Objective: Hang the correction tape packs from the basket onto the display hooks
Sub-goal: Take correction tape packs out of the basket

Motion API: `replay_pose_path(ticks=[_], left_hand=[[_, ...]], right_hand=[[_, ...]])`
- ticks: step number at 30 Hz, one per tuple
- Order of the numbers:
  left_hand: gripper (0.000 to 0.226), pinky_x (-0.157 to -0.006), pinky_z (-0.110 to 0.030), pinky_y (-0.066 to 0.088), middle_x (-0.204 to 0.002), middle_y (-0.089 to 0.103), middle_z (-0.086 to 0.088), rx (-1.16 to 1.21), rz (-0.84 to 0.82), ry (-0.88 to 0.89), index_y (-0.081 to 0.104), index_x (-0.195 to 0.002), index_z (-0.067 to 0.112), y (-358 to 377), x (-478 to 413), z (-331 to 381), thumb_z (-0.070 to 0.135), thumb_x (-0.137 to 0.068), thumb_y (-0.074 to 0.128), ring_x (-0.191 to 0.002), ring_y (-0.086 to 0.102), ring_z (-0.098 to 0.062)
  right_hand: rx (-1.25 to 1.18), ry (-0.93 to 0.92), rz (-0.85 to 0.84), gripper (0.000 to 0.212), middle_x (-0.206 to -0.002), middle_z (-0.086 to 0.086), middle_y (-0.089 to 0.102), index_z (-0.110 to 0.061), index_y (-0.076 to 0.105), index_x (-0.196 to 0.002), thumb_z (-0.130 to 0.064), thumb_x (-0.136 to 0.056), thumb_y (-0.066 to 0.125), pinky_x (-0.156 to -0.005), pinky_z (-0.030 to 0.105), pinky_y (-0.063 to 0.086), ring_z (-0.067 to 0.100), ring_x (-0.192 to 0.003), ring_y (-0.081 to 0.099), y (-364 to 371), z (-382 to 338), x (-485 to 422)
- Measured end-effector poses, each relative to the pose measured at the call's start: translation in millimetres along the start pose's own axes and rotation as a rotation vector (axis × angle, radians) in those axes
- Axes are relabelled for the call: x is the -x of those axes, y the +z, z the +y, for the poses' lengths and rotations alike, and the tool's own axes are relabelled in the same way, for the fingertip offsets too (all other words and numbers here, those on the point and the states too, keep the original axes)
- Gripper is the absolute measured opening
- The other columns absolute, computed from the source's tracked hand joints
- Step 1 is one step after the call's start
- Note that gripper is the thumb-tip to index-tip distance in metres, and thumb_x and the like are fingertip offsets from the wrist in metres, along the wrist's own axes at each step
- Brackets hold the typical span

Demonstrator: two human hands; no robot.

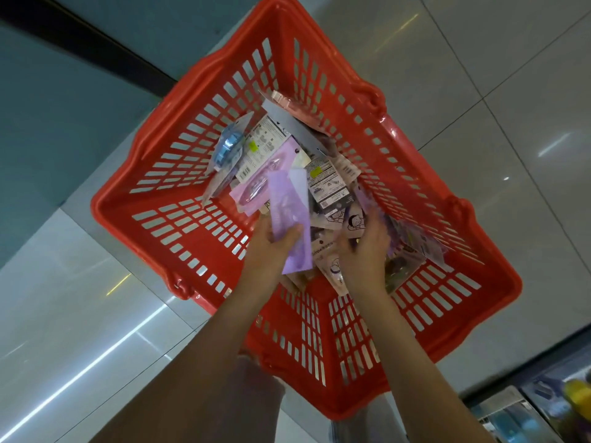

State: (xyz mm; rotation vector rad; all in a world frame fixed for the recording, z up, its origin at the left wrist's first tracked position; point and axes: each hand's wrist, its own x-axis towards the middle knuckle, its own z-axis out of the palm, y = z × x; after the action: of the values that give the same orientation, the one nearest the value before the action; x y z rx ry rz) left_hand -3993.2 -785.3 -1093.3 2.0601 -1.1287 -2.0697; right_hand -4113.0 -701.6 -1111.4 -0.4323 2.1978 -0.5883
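Left hand (268, 251) fingers (292, 234) grip purple pack (289, 203); right hand (364, 254) fingers, perhaps empty, half-hidden among packs (329, 183): cannot tell.

Shop: red shopping basket (412, 145), glossy floor tiles (511, 75), carded packs (265, 145).

The floor (479, 43) of pale, glossy tiles carries one red plastic basket (99, 203) with slotted walls, standing flat on it. A loose heap of carded packs (265, 145) lies inside the basket.
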Motion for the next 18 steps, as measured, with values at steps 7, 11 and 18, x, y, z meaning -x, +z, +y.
replay_pose_path(ticks=[7,11,18], left_hand=[[0.047,-0.089,-0.037,0.050,-0.124,0.061,-0.004,0.080,0.263,-0.057,0.050,-0.134,0.010,-16.2,-16.1,-28.5,0.026,-0.092,0.065,-0.114,0.058,-0.025],[0.045,-0.065,-0.022,0.039,-0.103,0.054,0.004,0.036,0.429,-0.027,0.048,-0.131,0.009,-19.0,-7.0,-20.1,0.030,-0.094,0.062,-0.089,0.053,-0.015],[0.027,-0.061,-0.025,0.045,-0.088,0.063,-0.006,-0.235,0.411,0.183,0.056,-0.102,0.011,-73.7,46.3,19.7,0.034,-0.090,0.063,-0.076,0.058,-0.019]], right_hand=[[0.316,-0.201,0.131,0.104,-0.155,0.017,0.023,-0.010,0.017,-0.152,-0.043,-0.075,0.078,-0.116,0.050,0.012,0.031,-0.144,0.017,21.2,17.2,-37.1],[0.330,-0.532,0.148,0.085,-0.152,0.018,0.032,-0.008,0.027,-0.150,-0.043,-0.084,0.068,-0.116,0.042,0.010,0.031,-0.141,0.023,43.2,-7.9,-50.4],[0.702,-0.938,-0.067,0.079,-0.138,0.011,0.054,-0.010,0.051,-0.137,-0.022,-0.065,0.080,-0.110,0.048,0.018,0.027,-0.132,0.041,114.5,-30.6,-68.2]])
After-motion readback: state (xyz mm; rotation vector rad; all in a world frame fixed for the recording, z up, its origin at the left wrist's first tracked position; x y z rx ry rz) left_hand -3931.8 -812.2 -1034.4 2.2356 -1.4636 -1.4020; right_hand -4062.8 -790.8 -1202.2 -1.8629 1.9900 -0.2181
